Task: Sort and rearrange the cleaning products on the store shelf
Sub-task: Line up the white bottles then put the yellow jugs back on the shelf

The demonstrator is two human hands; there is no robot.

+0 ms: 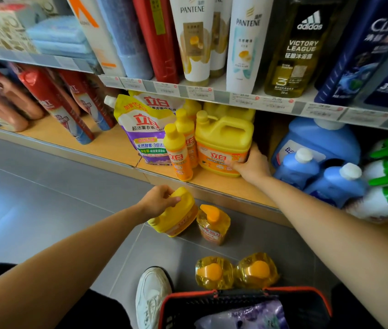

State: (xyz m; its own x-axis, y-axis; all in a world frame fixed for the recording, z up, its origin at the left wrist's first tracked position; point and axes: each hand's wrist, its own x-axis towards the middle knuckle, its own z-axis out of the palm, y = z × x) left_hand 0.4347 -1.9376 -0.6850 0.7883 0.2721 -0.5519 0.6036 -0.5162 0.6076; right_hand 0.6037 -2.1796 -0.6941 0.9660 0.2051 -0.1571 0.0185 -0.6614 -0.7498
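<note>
While slim yellow bottles (179, 153) and blue jugs (316, 162) flank it, right hand (252, 165) clasps the shelf jug (223, 141); left hand (161, 200) grips the floor jug (176, 218).

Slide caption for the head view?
Right hand holds the shelf jug; left hand grips a tilted yellow jug near the floor.

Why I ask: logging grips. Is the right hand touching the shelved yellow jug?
Touching. In the head view the right hand grips the yellow jug, thumb on its label, fingers round its side.
</note>
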